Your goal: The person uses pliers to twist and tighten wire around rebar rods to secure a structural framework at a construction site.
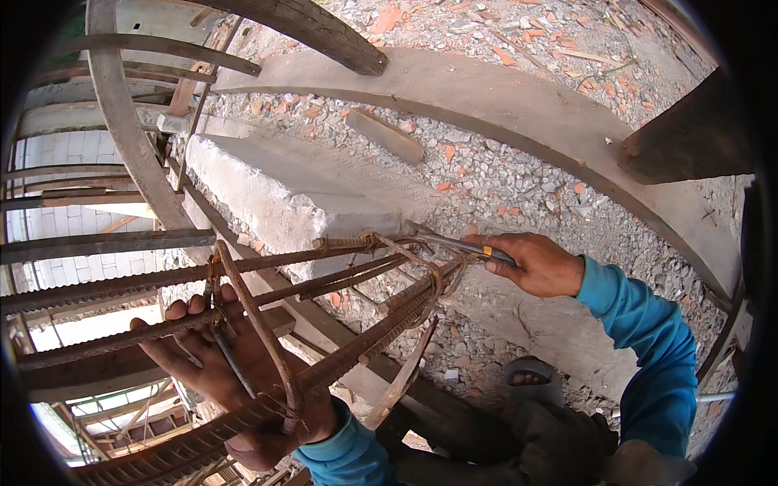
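Observation:
A cage of rusty ribbed steel bars (pixel 340 378) runs from the lower left to the middle, with bent stirrups (pixel 261 320) around it. My right hand (pixel 531 263) is closed round the dark and orange handles of a pair of pliers (pixel 454 242). The pliers' head reaches the tied end of the cage, where wire loops (pixel 442 279) wrap the bars. My left hand (pixel 235 356) lies palm up behind the bars, its fingers spread. A thin grey rod (pixel 232 362) crosses in front of that palm; the bars hide part of the hand.
A broken concrete block (pixel 259 182) lies beyond the cage. Rubble (pixel 502 178) and a long curved plank (pixel 486 93) cover the ground. Timber posts stand at the top (pixel 332 36) and right (pixel 689 134). Wooden beams (pixel 105 245) span an opening at left. My sandalled foot (pixel 535 379) shows below.

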Demonstrator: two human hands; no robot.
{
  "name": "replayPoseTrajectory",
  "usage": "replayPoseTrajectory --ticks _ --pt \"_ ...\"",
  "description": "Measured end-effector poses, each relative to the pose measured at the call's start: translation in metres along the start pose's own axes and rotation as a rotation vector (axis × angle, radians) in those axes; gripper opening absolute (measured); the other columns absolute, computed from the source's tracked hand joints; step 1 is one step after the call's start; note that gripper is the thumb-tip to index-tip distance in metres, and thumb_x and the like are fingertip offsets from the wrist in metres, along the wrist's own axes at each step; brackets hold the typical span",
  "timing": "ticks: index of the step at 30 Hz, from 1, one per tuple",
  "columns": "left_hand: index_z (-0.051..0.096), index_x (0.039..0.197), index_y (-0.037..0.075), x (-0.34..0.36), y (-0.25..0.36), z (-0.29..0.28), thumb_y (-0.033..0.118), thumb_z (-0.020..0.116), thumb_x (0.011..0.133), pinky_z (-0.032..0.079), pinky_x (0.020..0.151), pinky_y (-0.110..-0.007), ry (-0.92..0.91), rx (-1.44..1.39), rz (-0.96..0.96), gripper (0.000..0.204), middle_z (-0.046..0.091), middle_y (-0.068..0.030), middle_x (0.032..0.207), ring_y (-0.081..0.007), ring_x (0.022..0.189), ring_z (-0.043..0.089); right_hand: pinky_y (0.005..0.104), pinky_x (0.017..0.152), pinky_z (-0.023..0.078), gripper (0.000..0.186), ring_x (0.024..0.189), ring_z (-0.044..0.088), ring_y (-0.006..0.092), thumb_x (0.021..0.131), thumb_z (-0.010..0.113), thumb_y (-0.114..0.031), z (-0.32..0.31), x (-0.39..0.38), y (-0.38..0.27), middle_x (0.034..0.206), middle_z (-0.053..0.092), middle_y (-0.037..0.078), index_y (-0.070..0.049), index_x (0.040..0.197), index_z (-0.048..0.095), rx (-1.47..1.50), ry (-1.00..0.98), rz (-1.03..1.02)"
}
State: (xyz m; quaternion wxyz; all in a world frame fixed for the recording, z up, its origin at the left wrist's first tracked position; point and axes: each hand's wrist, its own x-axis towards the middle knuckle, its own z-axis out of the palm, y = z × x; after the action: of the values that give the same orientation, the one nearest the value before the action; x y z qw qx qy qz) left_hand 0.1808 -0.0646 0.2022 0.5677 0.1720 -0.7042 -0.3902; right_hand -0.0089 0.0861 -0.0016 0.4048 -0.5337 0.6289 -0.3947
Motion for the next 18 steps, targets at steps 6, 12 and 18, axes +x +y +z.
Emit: replayPoseTrajectory --ticks 6,12,18 --pt "0.011 0.149 -0.001 -0.001 0.000 0.001 0.057 0.044 0.077 0.016 0.117 -0.051 -0.005 0.013 0.021 0.098 0.040 -0.0269 0.134 -0.0371 0.132 0.038 0.0430 0.089 0.047 0.049 0.101 0.061 0.0387 0.095 0.056 -0.022 -0.005 0.023 -0.009 0.113 0.062 0.023 -0.012 0.141 0.043 0.132 -0.213 0.015" --pt "0.012 0.148 -0.002 0.000 0.002 -0.001 0.057 0.048 0.075 0.016 0.117 -0.050 0.013 0.066 -0.002 0.101 0.039 -0.0277 0.136 -0.0369 0.131 0.039 0.0435 0.087 0.047 0.047 0.099 0.061 0.0401 0.095 0.056 -0.021 -0.002 0.028 -0.005 0.111 0.063 0.023 -0.012 0.140 0.044 0.215 -0.187 -0.021" --pt "0.013 0.148 0.000 0.000 0.002 -0.005 0.053 0.051 0.075 0.016 0.117 -0.051 -0.027 -0.002 0.007 0.099 0.040 -0.0278 0.136 -0.0369 0.133 0.037 0.0426 0.072 0.052 0.026 0.083 0.063 0.0325 0.083 0.062 -0.016 -0.006 0.062 0.033 0.085 0.059 0.012 -0.006 0.104 0.052 -0.602 0.260 -0.213"
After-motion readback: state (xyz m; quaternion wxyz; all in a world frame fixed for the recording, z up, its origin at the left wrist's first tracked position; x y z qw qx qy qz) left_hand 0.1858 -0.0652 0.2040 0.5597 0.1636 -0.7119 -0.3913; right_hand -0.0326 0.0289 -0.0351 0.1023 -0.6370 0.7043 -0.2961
